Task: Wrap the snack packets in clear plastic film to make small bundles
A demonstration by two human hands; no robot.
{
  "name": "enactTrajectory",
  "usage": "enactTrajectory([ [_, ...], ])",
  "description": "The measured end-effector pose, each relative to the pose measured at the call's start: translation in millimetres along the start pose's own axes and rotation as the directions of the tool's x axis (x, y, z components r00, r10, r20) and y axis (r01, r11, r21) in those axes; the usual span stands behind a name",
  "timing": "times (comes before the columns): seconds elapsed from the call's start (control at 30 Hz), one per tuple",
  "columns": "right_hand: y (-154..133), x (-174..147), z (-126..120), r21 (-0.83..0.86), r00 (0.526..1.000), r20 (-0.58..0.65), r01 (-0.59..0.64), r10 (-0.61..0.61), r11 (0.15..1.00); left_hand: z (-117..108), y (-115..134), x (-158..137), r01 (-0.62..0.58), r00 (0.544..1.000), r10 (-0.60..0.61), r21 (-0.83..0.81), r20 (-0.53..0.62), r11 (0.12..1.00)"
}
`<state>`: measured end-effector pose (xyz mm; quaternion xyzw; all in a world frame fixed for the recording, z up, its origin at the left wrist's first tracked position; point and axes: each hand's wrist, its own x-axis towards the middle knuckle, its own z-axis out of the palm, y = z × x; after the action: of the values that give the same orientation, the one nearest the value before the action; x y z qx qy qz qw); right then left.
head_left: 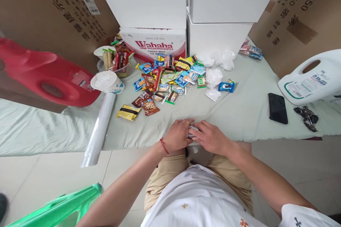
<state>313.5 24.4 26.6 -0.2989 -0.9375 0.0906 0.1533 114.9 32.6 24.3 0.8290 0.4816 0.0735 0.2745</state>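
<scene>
Both my hands meet at the table's front edge, around a small greyish, shiny thing (193, 132) that looks wrapped in clear film. My left hand (179, 133), with a red string bracelet at the wrist, curls its fingers on the near-left side. From the other side, my right hand (209, 134) presses its fingers over it. Most of the thing is hidden by the fingers, so its kind does not show. Beyond the hands lies a loose heap of wrapped snacks (170, 74), with a yellow packet (128, 112) closest on the left. Crumpled clear plastic (214, 77) sits beside the heap.
A roll of clear film (99, 131) overhangs the front edge. Paper bowls (108, 82) and a red jug (50, 74) stand left. At right are a black phone (277, 108), keys (307, 117) and a white jug (314, 78). Boxes (160, 44) line the back.
</scene>
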Motion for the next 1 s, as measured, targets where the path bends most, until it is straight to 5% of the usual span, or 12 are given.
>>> enactTrajectory([
  [0.2,4.1,-11.5,-12.2,0.229,0.997,0.071,-0.044,0.028,0.973,-6.7,8.6,1.5,0.121,0.986,-0.082,-0.297,0.142,0.947],
  [0.3,7.8,-12.6,-20.8,0.357,0.992,0.120,-0.080,0.039,0.930,-16.3,8.6,1.1,0.091,0.973,0.034,-0.512,0.228,0.854],
  [0.4,7.0,-15.1,-28.1,0.499,0.986,0.146,-0.141,0.077,0.855,-24.5,3.8,-1.1,0.090,0.930,0.175,-0.662,0.323,0.744],
  [0.53,-0.5,-24.0,-25.7,0.619,0.977,0.121,-0.212,0.175,0.757,-18.1,6.9,-3.5,0.228,0.895,0.139,-0.702,0.424,0.675],
  [0.6,-3.5,-31.5,-22.5,0.700,0.953,0.133,-0.284,0.272,0.655,-10.0,14.1,-3.5,0.287,0.886,0.164,-0.792,0.433,0.540],
  [0.7,0.7,-48.3,-28.1,0.756,0.890,0.236,-0.420,0.389,0.503,-3.0,23.5,-5.2,0.312,0.885,0.215,-0.867,0.414,0.388],
  [0.8,26.3,-71.9,-54.0,0.675,0.800,0.311,-0.566,0.513,0.473,-7.0,20.5,-14.1,0.220,0.931,0.169,-0.864,0.325,0.452],
  [0.9,83.5,-92.9,-92.1,0.563,0.665,0.424,-0.725,0.616,0.396,-13.5,2.9,-31.7,0.200,0.974,-0.005,-0.854,0.226,0.481],
  [1.0,171.5,-92.5,-126.8,0.424,0.489,0.509,-0.858,0.708,0.288,-13.5,-18.9,-51.3,0.255,0.960,-0.215,-0.884,0.181,0.392],
])
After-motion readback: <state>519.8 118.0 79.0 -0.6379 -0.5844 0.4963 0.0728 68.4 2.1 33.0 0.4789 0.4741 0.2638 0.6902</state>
